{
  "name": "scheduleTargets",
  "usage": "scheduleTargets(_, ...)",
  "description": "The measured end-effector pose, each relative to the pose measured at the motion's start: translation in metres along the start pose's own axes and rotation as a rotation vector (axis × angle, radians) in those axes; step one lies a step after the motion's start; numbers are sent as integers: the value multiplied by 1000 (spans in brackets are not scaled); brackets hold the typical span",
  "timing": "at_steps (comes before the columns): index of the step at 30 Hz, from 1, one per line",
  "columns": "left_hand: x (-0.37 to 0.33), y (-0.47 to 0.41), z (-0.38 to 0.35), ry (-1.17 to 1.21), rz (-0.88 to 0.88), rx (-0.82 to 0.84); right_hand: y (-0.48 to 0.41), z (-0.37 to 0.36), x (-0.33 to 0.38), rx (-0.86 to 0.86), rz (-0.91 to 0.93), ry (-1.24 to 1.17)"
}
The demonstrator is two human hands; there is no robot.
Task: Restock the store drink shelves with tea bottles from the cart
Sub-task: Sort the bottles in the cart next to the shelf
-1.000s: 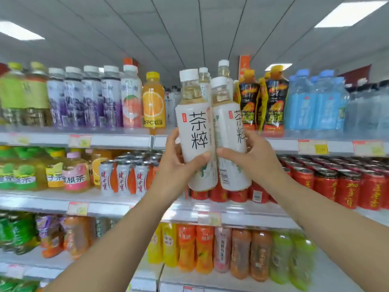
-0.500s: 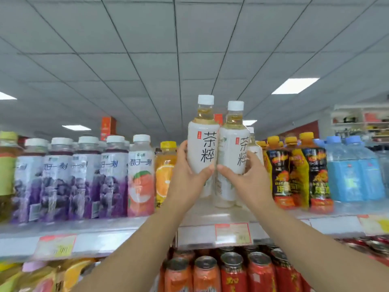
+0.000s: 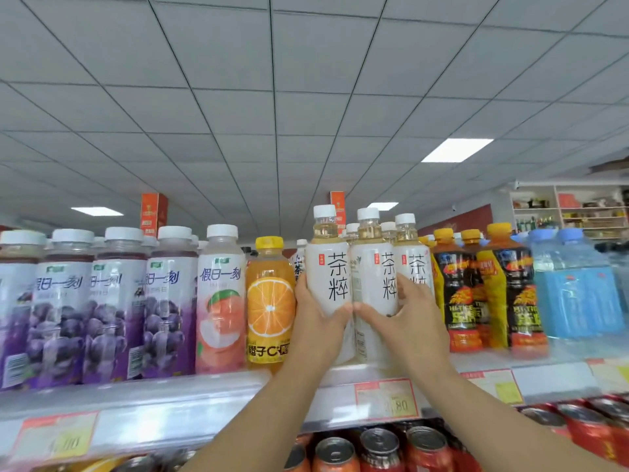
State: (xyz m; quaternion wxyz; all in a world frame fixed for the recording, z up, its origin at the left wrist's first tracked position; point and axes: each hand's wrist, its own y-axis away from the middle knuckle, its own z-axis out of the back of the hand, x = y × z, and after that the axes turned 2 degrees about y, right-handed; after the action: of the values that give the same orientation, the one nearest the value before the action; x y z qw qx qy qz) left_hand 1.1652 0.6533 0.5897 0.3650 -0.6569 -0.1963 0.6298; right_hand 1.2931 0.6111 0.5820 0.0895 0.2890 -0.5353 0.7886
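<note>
Hands each curl round one white bottle: left hand [image 3: 316, 323] grips the left tea bottle [image 3: 328, 277], right hand [image 3: 410, 318] the right tea bottle [image 3: 374, 284], thumbs nearly touching. A second ago the pair was lower, before the cans [image 3: 381, 447]. Now it sits at the top shelf [image 3: 170, 396] front, orange juice bottle [image 3: 270, 301] at 9 o'clock, shelved tea bottle [image 3: 415, 264] at 3 o'clock. Probably only pushing back and letting go remain.

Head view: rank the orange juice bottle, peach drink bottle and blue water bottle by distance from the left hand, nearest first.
From the left hand, gripping a tea bottle:
1. Orange juice bottle: right beside the hand, on its left.
2. Peach drink bottle: one slot further left.
3. Blue water bottle: far right of the shelf, past the right hand, which holds a second tea bottle.
</note>
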Motion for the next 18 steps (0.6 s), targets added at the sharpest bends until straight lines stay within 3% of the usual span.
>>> scheduleTargets(5, -1, -2, -3, -56, 80, 23, 1, 5, 5, 40, -10, 109)
scheduleTargets(11, 6, -10, 0, -175, 130, 56, 15, 15, -8, 197, 212, 211)
scheduleTargets(18, 7, -11, -6, -333, 106, 48, 5, 20, -8, 256, 285, 413)
